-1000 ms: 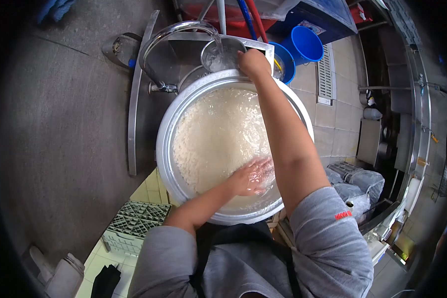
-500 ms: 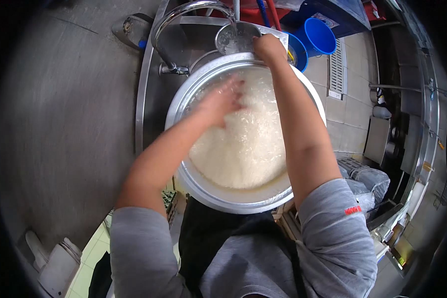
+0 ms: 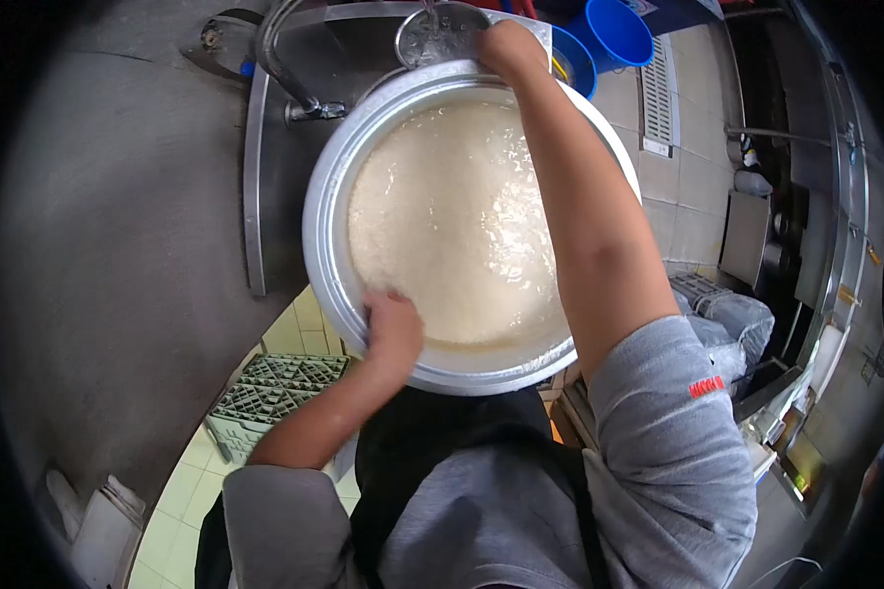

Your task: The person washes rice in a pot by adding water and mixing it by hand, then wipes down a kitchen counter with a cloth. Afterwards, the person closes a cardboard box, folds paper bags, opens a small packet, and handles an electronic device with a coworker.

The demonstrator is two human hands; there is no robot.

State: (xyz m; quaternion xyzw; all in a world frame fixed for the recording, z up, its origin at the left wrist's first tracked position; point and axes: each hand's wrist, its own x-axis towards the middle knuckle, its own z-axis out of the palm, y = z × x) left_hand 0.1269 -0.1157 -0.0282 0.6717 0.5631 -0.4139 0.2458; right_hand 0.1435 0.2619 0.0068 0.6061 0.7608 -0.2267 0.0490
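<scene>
A wide silver metal pot (image 3: 326,231) holds white rice (image 3: 432,226) under cloudy water. My left hand (image 3: 395,332) is at the pot's near left inner edge, its wrist crossing over the rim. Its fingers are bent and partly blurred, so whether they grip the rim is unclear. Beyond the pot's far rim, my right hand (image 3: 513,51) is closed on the edge of a round metal bowl (image 3: 413,41). Water runs from above into this bowl, which has clear water in it. My right forearm passes over the right side of the pot.
A metal sink (image 3: 253,187) with a curved faucet (image 3: 290,74) lies behind and left of the pot. Blue buckets (image 3: 619,34) stand at the back right, near a floor drain grate (image 3: 657,98). A pale green plastic crate (image 3: 275,393) sits low on the left.
My left hand has gone from the middle of the rice water to the near left edge. My right hand stays on the metal bowl. The whole view has shifted somewhat.
</scene>
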